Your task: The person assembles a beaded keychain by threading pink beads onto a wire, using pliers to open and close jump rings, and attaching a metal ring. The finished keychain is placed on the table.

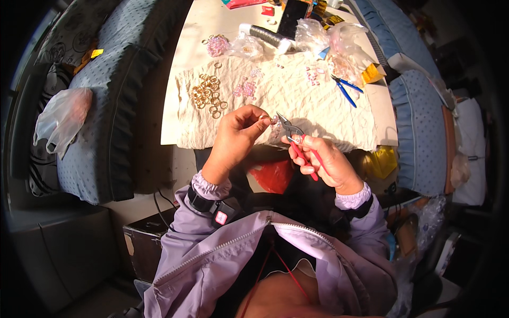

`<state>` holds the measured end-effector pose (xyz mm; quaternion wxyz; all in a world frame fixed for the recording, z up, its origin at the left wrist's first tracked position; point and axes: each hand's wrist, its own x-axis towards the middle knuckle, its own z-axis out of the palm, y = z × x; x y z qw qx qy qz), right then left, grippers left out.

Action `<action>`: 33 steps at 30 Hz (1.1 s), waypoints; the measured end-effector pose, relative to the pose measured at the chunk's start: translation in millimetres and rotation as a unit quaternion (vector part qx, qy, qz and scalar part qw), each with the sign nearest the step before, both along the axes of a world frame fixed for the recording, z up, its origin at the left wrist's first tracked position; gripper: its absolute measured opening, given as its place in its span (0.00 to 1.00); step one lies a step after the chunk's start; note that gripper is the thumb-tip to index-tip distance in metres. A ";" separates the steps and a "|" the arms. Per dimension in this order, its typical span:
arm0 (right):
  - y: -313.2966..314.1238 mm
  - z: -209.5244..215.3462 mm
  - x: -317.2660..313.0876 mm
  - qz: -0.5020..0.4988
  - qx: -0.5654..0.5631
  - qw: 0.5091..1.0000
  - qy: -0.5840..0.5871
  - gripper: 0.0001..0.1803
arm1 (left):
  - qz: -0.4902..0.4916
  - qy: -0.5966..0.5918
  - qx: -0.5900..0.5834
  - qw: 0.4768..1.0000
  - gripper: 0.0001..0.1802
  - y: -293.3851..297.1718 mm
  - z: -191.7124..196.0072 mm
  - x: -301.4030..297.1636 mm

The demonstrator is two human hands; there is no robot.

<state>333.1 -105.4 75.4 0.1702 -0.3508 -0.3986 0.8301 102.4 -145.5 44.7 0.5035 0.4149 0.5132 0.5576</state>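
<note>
the left hand [236, 135] has thumb and forefinger pinched together on a small beaded piece [275, 121], partly hidden by the fingertips. the right hand [331, 164] is curled around the red handles of a pair of pliers [289, 128], whose dark nose points away from the wearer, just beside the beaded piece. both hands are over the near edge of a wrinkled cream cloth [334, 119], which is spread on a pale tabletop [385, 114].

on the cloth, a cluster of gold rings [207, 93] lies beyond the left hand, with a scatter of pink beads [245, 89] to its right. near the cloth's right side rest blue-handled pliers [348, 90]. farther back are a heap of pink-purple beads [217, 46], a dark-wound spool [263, 36], clear plastic bags [312, 36] and a black phone [292, 18].
</note>
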 end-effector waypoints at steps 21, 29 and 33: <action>2.3 0.0 16.4 0.052 0.313 0.942 -0.110 0.22 | -0.172 0.013 -0.041 0.984 0.08 1.2 19.4 -26.7; 4.0 0.9 18.1 0.066 0.343 0.927 -0.138 0.25 | -0.172 -0.002 -0.037 0.984 0.08 -1.7 18.2 -24.5; 4.3 6.6 18.2 0.076 0.383 0.909 -0.148 0.27 | -0.175 0.017 -0.049 0.983 0.09 -2.3 22.2 -22.8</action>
